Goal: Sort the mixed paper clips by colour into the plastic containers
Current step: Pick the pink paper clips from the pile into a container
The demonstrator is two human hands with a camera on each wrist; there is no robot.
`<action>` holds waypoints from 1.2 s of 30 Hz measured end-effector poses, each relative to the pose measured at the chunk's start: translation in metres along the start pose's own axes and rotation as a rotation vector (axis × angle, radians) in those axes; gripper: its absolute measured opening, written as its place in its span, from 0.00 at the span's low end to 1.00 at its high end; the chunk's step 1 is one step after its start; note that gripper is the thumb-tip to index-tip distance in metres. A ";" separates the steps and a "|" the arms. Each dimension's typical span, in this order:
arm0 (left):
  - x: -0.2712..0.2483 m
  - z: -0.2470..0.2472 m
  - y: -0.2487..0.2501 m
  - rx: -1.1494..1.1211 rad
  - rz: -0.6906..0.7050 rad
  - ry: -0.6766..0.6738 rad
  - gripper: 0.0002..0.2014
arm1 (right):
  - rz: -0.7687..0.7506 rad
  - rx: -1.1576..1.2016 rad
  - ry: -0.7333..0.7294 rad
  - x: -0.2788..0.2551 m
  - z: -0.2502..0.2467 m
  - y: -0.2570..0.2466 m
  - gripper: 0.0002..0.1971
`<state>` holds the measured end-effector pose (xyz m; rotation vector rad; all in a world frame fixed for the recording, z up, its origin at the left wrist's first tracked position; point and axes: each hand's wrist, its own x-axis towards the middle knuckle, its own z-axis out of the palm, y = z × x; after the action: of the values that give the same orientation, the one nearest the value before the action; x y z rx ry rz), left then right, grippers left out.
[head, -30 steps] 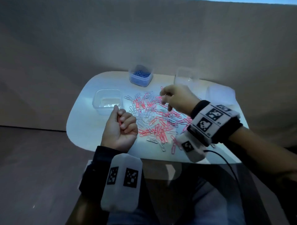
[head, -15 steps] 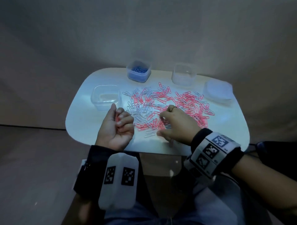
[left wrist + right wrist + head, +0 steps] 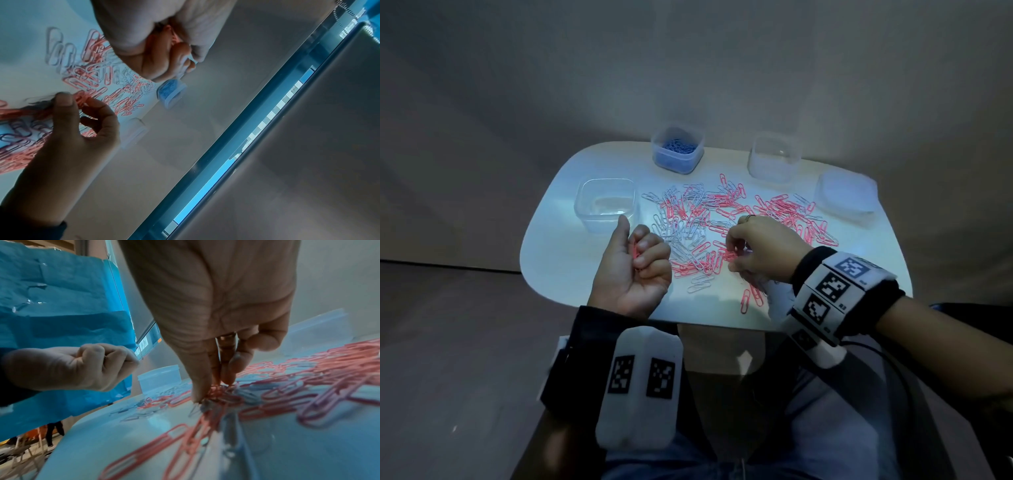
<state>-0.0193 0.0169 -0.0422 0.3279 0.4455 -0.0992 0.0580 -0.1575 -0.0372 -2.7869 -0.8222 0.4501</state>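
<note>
A mixed heap of pink and white paper clips [image 3: 726, 222] covers the middle of the white table [image 3: 558, 246]. My left hand [image 3: 637, 265] rests palm-up at the heap's left edge, its fingers curled round a few pink clips [image 3: 164, 40]. My right hand [image 3: 753, 250] reaches down into the near part of the heap. Its fingertips [image 3: 213, 386] pinch at pink clips [image 3: 220, 391] lying on the table. A container of blue clips [image 3: 677, 150] stands at the back. Clear containers stand at the left [image 3: 604, 202] and at the back right [image 3: 774, 159].
A closed lidded tub [image 3: 846, 197] sits at the table's far right. A few loose clips [image 3: 748, 299] lie near the front edge, close to my right wrist. A grey cloth backdrop rises behind the table, and my lap is below it.
My right hand has come from the far middle of the heap toward me, down onto the near clips. The left hand has stayed in place, still holding pink clips.
</note>
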 end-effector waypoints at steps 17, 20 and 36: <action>0.011 0.008 -0.035 -0.032 0.021 0.111 0.23 | 0.116 0.532 0.036 -0.005 -0.019 0.011 0.07; 0.013 0.016 -0.048 -0.016 0.004 0.082 0.26 | 0.057 0.828 0.027 -0.019 -0.029 0.002 0.06; 0.012 0.004 -0.032 -0.184 0.054 -0.087 0.31 | 0.119 0.544 0.184 -0.008 -0.034 0.007 0.06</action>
<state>-0.0120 -0.0147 -0.0530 0.1543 0.3564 -0.0192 0.0669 -0.1712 -0.0051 -2.3297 -0.4137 0.3621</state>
